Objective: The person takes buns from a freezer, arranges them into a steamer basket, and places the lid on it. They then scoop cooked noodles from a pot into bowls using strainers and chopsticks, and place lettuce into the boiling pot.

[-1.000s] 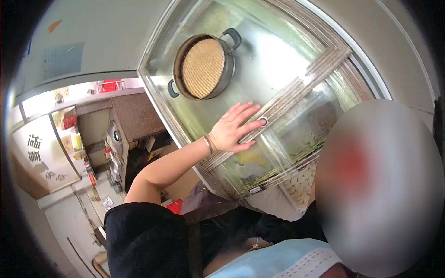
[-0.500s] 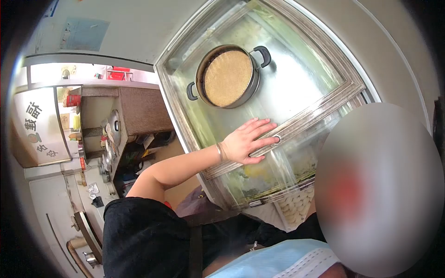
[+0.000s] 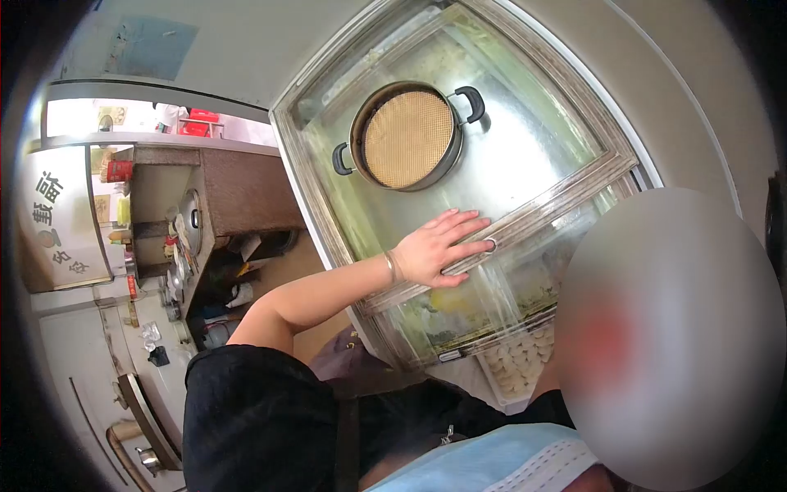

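Observation:
My left hand (image 3: 443, 248) lies spread, palm down, on the worn frame of the glass freezer lid (image 3: 516, 197). Its fingertips reach over the glass and the frame's edge. On the glass, beyond the fingers, stands a two-handled steel pot (image 3: 447, 160) with a round, tan, mesh-patterned liner (image 3: 408, 138) inside. Below the lid's near edge, a white tray (image 3: 497, 395) holds rows of small pale pieces that look like dumplings (image 3: 516, 361). Part of my right forearm shows beside this tray. A blurred oval covers the area beyond it, so my right hand cannot be seen.
To the left are a brown cabinet (image 3: 250, 189) and a counter crowded with utensils and a round metal lid (image 3: 193, 220). A white sign with dark characters (image 3: 61, 221) hangs farther left. A blue face mask (image 3: 500, 459) fills part of the bottom edge.
The dumpling tray shows more plainly now, with its rim and separate pieces visible beside my right forearm. My left hand stays in place on the lid. The view has shifted slightly.

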`<state>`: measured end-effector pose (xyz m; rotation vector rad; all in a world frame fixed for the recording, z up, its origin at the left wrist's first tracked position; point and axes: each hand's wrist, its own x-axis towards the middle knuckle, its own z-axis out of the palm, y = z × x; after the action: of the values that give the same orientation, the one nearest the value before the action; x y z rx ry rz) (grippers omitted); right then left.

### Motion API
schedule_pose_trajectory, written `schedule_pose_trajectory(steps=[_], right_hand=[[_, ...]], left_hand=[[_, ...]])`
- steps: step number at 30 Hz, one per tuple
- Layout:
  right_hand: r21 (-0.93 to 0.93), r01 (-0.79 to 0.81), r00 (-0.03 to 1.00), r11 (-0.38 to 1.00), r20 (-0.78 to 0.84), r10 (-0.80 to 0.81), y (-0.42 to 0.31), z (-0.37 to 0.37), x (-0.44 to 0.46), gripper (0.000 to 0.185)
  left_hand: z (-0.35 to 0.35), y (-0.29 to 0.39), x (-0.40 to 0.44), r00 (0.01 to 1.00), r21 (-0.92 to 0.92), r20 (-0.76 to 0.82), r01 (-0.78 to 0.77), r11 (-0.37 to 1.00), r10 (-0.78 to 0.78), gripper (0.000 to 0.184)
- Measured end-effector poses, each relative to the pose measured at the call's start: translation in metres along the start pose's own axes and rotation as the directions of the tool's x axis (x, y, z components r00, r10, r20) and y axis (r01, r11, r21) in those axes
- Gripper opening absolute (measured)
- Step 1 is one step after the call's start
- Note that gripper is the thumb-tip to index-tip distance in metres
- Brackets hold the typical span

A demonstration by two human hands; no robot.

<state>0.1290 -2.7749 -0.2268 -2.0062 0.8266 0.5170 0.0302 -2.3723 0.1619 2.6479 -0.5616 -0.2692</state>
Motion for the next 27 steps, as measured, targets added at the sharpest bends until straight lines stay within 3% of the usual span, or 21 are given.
schedule_pose_trajectory(steps=[4, 7, 8, 9, 10, 12, 13, 15, 17, 19, 21, 22, 24, 26, 27], right_hand=[[0.391, 0.000, 1.000, 0.920, 0.006, -0.002, -0.006, -0.025, -0.017, 0.034], [0.550, -0.044, 0.998, 0.834, -0.012, 0.060, -0.007, -0.044, -0.069, 0.035], [0.520, -0.012, 0.998, 0.854, -0.052, 0.046, -0.013, -0.049, -0.089, 0.036], [0.284, 0.224, 0.975, 0.932, -0.079, -0.210, -0.014, -0.049, -0.094, 0.037], [0.111, 0.302, 0.942, 0.947, -0.188, -0.279, -0.054, -0.060, -0.140, 0.037], [0.127, 0.429, 0.886, 0.894, -0.252, -0.389, -0.048, -0.061, -0.140, 0.044], [0.107, 0.418, 0.886, 0.902, -0.268, -0.379, -0.051, -0.073, -0.163, 0.044], [0.573, 0.124, 0.991, 0.810, -0.107, -0.076, -0.096, -0.102, -0.216, 0.051], [0.647, 0.150, 0.988, 0.747, -0.127, -0.088, -0.122, -0.129, -0.270, 0.053], [0.713, 0.180, 0.984, 0.678, -0.134, -0.120, -0.148, -0.149, -0.321, 0.055], [0.837, 0.189, 0.942, 0.513, -0.007, -0.335, -0.174, -0.155, -0.364, 0.056], [0.837, 0.204, 0.933, 0.507, -0.009, -0.361, -0.187, -0.150, -0.380, 0.056], [0.868, 0.132, 0.811, 0.479, 0.184, -0.556, -0.217, -0.129, -0.406, 0.061], [0.839, 0.150, 0.766, 0.523, 0.235, -0.598, -0.244, -0.096, -0.428, 0.062], [0.824, 0.185, 0.728, 0.535, 0.251, -0.638, -0.256, -0.077, -0.437, 0.063]], left_hand=[[0.005, -0.002, -0.001, 0.997, -0.026, -0.063, -0.038, 0.999, 0.037, 0.061], [0.007, -0.002, -0.001, 0.997, 0.025, -0.064, -0.046, 0.999, 0.048, 0.061], [0.009, -0.001, 0.000, 0.997, -0.001, -0.068, -0.045, 0.999, 0.045, 0.061], [0.008, 0.002, 0.000, 0.997, 0.012, -0.067, -0.038, 0.999, 0.039, 0.062], [0.009, 0.001, 0.000, 0.998, 0.024, -0.053, -0.037, 0.999, 0.038, 0.062], [0.007, 0.006, 0.001, 0.998, 0.040, -0.062, -0.020, 0.999, 0.022, 0.062], [0.007, 0.010, -0.001, 0.998, 0.027, -0.065, -0.016, 1.000, 0.018, 0.062], [0.005, 0.012, -0.003, 0.997, 0.003, -0.076, -0.031, 1.000, 0.031, 0.061], [0.005, 0.014, -0.003, 0.993, 0.012, -0.109, -0.047, 0.999, 0.048, 0.062], [0.002, 0.016, -0.005, 0.989, -0.006, -0.132, -0.063, 0.998, 0.062, 0.061], [0.000, 0.014, -0.011, 0.985, -0.005, -0.152, -0.081, 0.997, 0.079, 0.059], [0.001, 0.012, -0.014, 0.981, 0.006, -0.176, -0.079, 0.997, 0.078, 0.059], [-0.002, 0.009, -0.018, 0.974, -0.055, -0.206, -0.107, 0.993, 0.093, 0.061], [-0.012, 0.016, -0.020, 0.980, -0.551, -0.157, 0.019, 0.834, -0.126, 0.058], [-0.020, 0.027, -0.023, 0.963, -0.894, -0.162, -0.051, 0.445, -0.215, 0.061]])
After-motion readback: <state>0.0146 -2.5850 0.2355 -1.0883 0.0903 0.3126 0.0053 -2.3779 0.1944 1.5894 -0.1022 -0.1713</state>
